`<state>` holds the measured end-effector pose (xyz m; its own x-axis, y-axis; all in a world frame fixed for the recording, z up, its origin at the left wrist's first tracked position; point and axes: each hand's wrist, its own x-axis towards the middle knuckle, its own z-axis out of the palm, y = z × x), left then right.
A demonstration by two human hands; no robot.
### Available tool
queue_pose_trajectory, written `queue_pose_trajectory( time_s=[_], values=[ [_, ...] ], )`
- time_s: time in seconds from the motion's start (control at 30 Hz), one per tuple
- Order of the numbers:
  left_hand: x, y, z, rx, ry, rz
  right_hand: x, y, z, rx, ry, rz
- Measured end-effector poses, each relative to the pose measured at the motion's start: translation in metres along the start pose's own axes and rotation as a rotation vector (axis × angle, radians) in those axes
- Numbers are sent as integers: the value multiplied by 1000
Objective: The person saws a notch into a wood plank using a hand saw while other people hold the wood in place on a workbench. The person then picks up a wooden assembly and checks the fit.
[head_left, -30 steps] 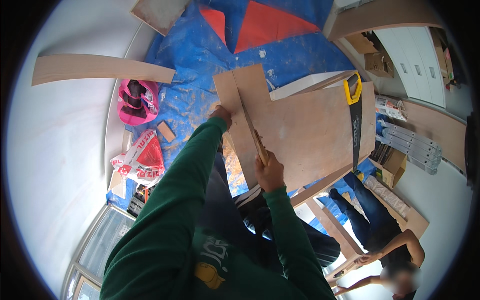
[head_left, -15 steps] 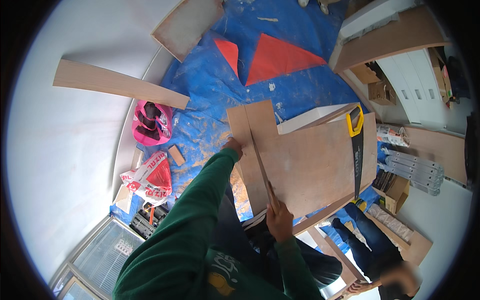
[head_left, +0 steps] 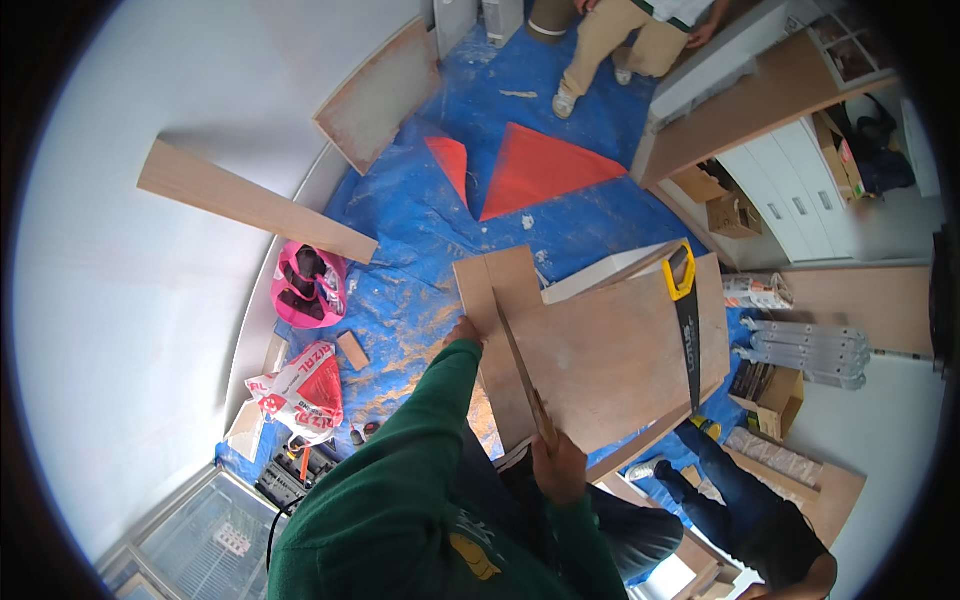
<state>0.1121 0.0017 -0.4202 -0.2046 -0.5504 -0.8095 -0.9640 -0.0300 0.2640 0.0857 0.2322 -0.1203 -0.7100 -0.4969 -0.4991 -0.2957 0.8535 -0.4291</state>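
A brown plywood board (head_left: pixel 620 340) lies raised in front of me, with a narrower tab at its far left. My right hand (head_left: pixel 560 468) is wrapped round the handle of a handsaw (head_left: pixel 520 365). Its blade stands edge-on in a straight cut running lengthwise near the board's left side. At that left edge, my left hand (head_left: pixel 465 333) grips the board, its fingers partly hidden. A second handsaw (head_left: pixel 688 325), with a yellow handle and black blade, rests across the right part of the board.
Blue tarpaulin (head_left: pixel 400 290) with sawdust and a red sheet (head_left: pixel 545 170) covers the floor. A plank (head_left: pixel 255 205), a pink bag (head_left: pixel 310 285) and a white-and-red sack (head_left: pixel 305 390) stand left. One person (head_left: pixel 620 45) stands far off; another (head_left: pixel 770 530) is low at right, near a folded ladder (head_left: pixel 805 350).
My view has tilted upward, bringing the far person's legs into sight. The person at lower right has shifted. Both my hands keep their holds, the saw still in the cut.
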Motion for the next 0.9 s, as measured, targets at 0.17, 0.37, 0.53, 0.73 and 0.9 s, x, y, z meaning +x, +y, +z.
queue_pose_trajectory(
  time_s=[0.17, 0.37, 0.53, 0.73, 0.9],
  values=[
    [7, 1, 21, -38, 5, 6, -174, -13, -158, 76, 45, -72],
    [-33, -37, 86, -221, 131, -172, -293, 8, -240, -72, 325, 393],
    [-61, -48, 123, -574, -373, -246, -312, 13, -222, 261, 534, 662],
    [-23, -62, 154, -494, -585, -316, -307, 15, -210, 296, 531, 675],
    [-100, -40, 172, -110, -655, -383, -308, 51, -190, 276, 505, 739]
  ],
)
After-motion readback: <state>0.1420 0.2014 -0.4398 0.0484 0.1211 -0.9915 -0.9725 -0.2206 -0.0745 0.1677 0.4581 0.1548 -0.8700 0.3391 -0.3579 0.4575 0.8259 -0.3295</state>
